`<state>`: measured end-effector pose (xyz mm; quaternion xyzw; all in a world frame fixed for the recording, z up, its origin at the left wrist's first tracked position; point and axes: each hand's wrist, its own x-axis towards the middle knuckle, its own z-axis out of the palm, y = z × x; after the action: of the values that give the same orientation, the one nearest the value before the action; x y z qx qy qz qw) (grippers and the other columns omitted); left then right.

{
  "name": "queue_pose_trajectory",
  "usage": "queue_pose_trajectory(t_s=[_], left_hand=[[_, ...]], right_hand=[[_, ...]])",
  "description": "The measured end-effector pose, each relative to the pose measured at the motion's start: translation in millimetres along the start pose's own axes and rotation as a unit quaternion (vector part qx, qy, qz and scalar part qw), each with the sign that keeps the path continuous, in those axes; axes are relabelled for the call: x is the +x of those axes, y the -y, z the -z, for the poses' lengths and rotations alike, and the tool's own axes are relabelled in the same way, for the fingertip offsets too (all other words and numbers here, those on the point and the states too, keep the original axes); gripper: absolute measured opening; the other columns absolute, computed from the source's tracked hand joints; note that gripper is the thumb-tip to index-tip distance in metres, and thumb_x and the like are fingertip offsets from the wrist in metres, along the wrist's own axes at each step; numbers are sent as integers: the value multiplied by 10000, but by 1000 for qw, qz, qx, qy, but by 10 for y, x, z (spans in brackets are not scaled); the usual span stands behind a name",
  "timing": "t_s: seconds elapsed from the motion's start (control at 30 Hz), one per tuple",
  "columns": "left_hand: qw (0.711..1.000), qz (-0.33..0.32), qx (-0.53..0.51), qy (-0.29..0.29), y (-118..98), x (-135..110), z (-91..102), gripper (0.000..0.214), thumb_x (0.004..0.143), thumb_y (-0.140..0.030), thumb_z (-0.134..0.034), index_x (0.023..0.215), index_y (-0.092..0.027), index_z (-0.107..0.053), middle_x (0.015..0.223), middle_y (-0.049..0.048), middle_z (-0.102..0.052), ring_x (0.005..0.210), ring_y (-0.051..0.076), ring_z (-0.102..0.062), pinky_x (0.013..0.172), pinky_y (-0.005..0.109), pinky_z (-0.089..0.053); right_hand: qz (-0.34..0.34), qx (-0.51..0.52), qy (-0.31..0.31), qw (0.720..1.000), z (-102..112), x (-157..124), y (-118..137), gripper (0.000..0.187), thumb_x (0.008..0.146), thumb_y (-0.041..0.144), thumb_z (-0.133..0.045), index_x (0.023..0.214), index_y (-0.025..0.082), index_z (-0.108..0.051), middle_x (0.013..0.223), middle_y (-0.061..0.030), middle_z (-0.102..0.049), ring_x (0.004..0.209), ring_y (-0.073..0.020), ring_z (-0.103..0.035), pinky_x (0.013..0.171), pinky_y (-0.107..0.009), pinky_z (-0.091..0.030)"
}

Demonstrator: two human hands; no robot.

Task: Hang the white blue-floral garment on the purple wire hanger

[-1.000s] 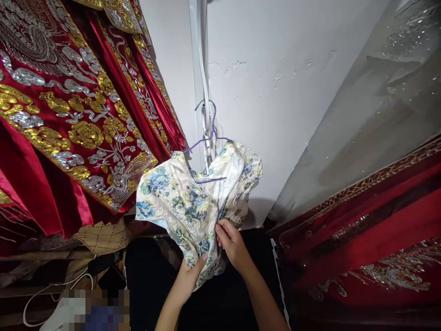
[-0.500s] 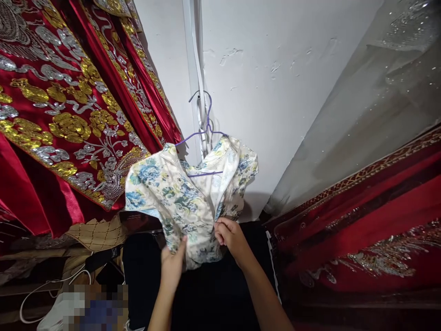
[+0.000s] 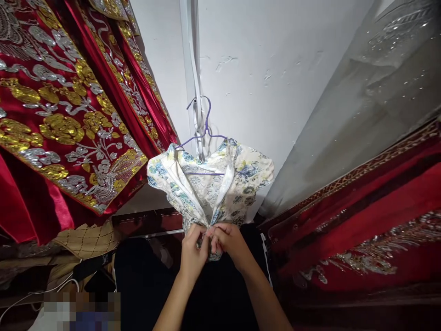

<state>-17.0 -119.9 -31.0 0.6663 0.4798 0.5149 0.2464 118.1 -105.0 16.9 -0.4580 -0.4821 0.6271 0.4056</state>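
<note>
A white garment with a blue and yellow flower print (image 3: 237,181) hangs on a purple wire hanger (image 3: 204,128) against the white wall. My left hand (image 3: 191,250) and my right hand (image 3: 230,243) meet at its lower front. Both hands are closed, and each pinches one of the two open front edges of the garment, holding them together. The cloth below my fingers is hidden behind them.
Red robes with gold and silver embroidery (image 3: 65,115) hang close on the left. A silvery sequinned cloth (image 3: 372,105) and more red embroidered fabric (image 3: 361,230) hang on the right. A white strap (image 3: 193,69) runs down the wall behind the hanger. Dark furniture and a white cable (image 3: 31,299) lie below.
My left hand has let go of the bunched left side of the garment and come up beside the right hand. The garment now hangs straighter with its two front edges pinched together.
</note>
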Motion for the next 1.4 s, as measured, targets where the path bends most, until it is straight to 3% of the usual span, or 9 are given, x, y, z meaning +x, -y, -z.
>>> queue_pose_trajectory(t_s=[0.33, 0.5, 0.63, 0.8, 0.97, 1.1, 1.23, 1.33, 1.4], left_hand=[[989, 103, -79, 66, 161, -162, -201, 227, 909, -283, -575, 720, -168, -525, 716, 8, -505, 660, 126, -508, 594, 215, -407], [992, 78, -96, 37, -27, 172, 26, 134, 843, -270, -679, 939, -178, -659, 861, 42, -615, 809, 170, -605, 741, 270, -498], [992, -36, -94, -77, -559, 863, 389, 469, 901, -261, -645, 1359, -253, -543, 909, 31, -652, 859, 162, -633, 866, 318, -512], [968, -246, 32, -44, -1199, 1530, 652, 134, 915, -209, -620, 1010, -195, -714, 901, 39, -679, 822, 150, -629, 763, 273, -505], [950, -284, 46, -116, -1432, 1648, 766, 58, 904, -210, -640, 900, -177, -688, 877, 31, -688, 825, 144, -628, 761, 271, -496], [931, -187, -72, -306, -1122, 1695, 1122, 87, 858, -240, -708, 907, -176, -677, 880, 15, -666, 830, 127, -620, 795, 248, -505], [852, 32, -406, -328, -495, 1593, 1484, 149, 963, -216, -547, 856, -153, -630, 808, 21, -671, 829, 109, -651, 892, 254, -525], [738, 187, -566, -316, -121, 1291, 1394, 307, 1029, -170, -338, 893, -139, -612, 806, 59, -707, 890, 114, -687, 928, 262, -538], [698, 215, -603, -320, 25, 1023, 1134, 296, 1024, -152, -339, 935, -133, -621, 847, 69, -724, 922, 110, -696, 940, 252, -540]], right_hand=[[204, 109, -77, 970, 196, 517, 1630, 218, 790, 344, -692, 811, 130, -718, 548, 10, -587, 417, -51, -427, 361, -182, -284], [246, 65, -50, 966, -34, 404, 1452, 189, 856, 311, -581, 773, 164, -668, 509, 19, -591, 406, -70, -449, 385, -183, -322], [248, 34, -72, 965, -92, 274, 1251, 200, 844, 272, -535, 693, 176, -625, 480, 27, -572, 420, -83, -458, 440, -198, -363], [301, -14, -99, 948, -69, 307, 1400, 178, 830, 262, -547, 691, 177, -620, 472, 35, -545, 435, -91, -457, 467, -215, -353], [288, -52, -136, 947, -8, 634, 1198, 200, 788, 261, -554, 605, 182, -568, 443, 42, -478, 430, -95, -407, 453, -235, -290], [228, -80, -149, 959, 44, 629, 703, 246, 755, 243, -525, 514, 193, -516, 437, 32, -460, 441, -103, -393, 469, -251, -294], [202, -51, -118, 971, 10, 369, 324, 235, 758, 244, -512, 528, 202, -539, 433, 26, -465, 451, -118, -405, 486, -264, -312], [176, -32, -102, 979, -63, 228, 207, 220, 751, 245, -514, 544, 204, -575, 440, 13, -484, 447, -128, -414, 485, -274, -315], [160, 3, -105, 982, -100, 190, 174, 227, 760, 258, -516, 549, 206, -582, 444, 10, -481, 444, -127, -401, 481, -276, -314]])
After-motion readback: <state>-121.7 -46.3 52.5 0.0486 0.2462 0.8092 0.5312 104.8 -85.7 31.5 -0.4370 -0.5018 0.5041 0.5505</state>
